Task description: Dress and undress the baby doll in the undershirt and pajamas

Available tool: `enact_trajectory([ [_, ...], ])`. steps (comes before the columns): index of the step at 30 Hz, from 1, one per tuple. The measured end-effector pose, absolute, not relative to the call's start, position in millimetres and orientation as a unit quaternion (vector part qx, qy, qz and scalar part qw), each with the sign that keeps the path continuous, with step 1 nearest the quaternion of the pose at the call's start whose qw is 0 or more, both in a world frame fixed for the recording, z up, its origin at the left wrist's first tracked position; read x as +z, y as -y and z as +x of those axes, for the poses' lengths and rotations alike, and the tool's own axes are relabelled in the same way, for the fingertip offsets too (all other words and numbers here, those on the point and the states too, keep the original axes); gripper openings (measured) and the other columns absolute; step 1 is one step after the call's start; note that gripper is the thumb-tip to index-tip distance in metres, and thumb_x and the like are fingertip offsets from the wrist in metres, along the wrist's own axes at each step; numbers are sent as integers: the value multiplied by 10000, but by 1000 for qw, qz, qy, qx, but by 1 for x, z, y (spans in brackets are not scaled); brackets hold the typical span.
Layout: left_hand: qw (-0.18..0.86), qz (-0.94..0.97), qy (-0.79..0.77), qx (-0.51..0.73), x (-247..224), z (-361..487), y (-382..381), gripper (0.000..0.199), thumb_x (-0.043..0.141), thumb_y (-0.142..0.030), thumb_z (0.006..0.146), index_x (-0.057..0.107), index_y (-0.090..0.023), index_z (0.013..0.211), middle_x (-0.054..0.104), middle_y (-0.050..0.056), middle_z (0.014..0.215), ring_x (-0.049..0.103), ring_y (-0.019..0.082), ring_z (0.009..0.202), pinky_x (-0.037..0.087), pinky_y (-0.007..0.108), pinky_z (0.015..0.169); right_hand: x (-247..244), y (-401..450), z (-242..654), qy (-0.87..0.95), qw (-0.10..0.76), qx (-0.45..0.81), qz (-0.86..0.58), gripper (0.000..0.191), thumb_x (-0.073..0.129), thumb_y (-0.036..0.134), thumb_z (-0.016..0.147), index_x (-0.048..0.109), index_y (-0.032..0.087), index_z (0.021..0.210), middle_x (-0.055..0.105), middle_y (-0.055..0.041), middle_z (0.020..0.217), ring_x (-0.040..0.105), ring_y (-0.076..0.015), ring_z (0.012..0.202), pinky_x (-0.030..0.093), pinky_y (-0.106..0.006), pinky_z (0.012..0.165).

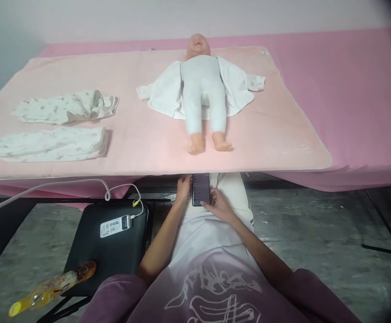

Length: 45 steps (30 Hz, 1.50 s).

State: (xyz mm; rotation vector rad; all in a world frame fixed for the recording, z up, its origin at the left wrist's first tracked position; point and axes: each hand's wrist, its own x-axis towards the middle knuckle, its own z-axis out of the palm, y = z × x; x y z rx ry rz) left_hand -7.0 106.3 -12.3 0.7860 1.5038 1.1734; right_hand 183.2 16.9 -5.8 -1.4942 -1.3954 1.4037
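A smartphone (201,190) rests in my lap below the table edge, its dark screen showing a list. My right hand (218,205) grips its right side, thumb lying on the lower edge. Beside the phone's left edge is my left hand (183,187), fingers curled; whether it touches the phone is unclear. On the table above, a baby doll (204,87) in a pale one-piece lies on its back, feet toward me. Under the doll a white baby jacket (166,92) is spread open, sleeves out to both sides.
Two folded patterned baby garments, an upper one (63,107) and a lower one (47,146), lie left on the pink mat (141,148). A black stool (114,260) at my left bears a power bank (116,226) with a white cable (63,183) and a drink bottle (52,289).
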Motion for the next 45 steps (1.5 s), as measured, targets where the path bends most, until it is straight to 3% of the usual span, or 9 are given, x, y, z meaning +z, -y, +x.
enact_trajectory([
  [5, 526, 337, -609, 488, -7, -2, -97, 465, 854, -628, 805, 737, -195, 927, 781, 95, 978, 725, 259, 974, 548, 346, 899, -2, -21, 188, 508, 332, 557, -567, 461, 573, 717, 1024, 589, 257, 988, 655, -5, 875, 623, -232, 830, 482, -365, 800],
  [10, 514, 371, -591, 499, -12, 0, -85, 533, 956, -527, 741, 739, -203, 1104, 762, 69, 1076, 705, 206, 967, 543, 325, 946, -2, -24, 190, 499, 347, 567, -556, 506, 550, 756, 1016, 586, 258, 937, 631, -8, 851, 598, -239, 841, 460, -349, 798],
  [14, 500, 393, -586, 502, -17, -3, -77, 640, 998, -467, 701, 754, -198, 1229, 783, 97, 1186, 726, 234, 1105, 545, 360, 1062, -2, -25, 191, 494, 352, 573, -552, 528, 539, 779, 1004, 592, 261, 916, 626, -22, 846, 592, -252, 875, 456, -335, 781],
  [17, 496, 395, -589, 500, -19, -3, -77, 643, 999, -455, 698, 759, -195, 1235, 782, 91, 1160, 731, 240, 1107, 550, 363, 1066, -3, -26, 192, 494, 354, 572, -551, 542, 541, 793, 998, 597, 261, 908, 624, -22, 843, 596, -252, 877, 466, -328, 781],
  [25, 486, 372, -614, 498, -26, -3, -85, 450, 933, -353, 749, 763, -188, 1131, 712, 12, 919, 640, 173, 848, 540, 311, 895, -6, -27, 193, 493, 362, 574, -544, 558, 555, 804, 991, 607, 256, 899, 619, -25, 834, 599, -250, 868, 470, -328, 777],
  [34, 438, 423, -622, 492, -27, 3, -79, 610, 1018, -387, 655, 774, -199, 1181, 765, 77, 1131, 689, 214, 1033, 526, 340, 1000, -2, -25, 194, 483, 360, 579, -550, 514, 565, 747, 1012, 567, 253, 867, 635, -21, 850, 612, -248, 871, 474, -346, 803],
  [39, 474, 405, -603, 498, -24, 0, -77, 534, 934, -516, 803, 792, -206, 1214, 779, 101, 1180, 704, 220, 1063, 526, 349, 1028, -4, -21, 186, 501, 348, 563, -558, 468, 746, 679, 915, 567, 255, 1000, 676, -18, 913, 637, -227, 840, 508, -351, 779],
  [45, 509, 389, -585, 498, -20, -4, -73, 552, 893, -578, 867, 794, -208, 1264, 799, 134, 1309, 741, 276, 1235, 535, 405, 1148, -10, -18, 175, 534, 321, 504, -598, 626, 917, 574, 765, 515, 252, 1121, 728, -42, 1034, 694, -245, 877, 554, -378, 776],
])
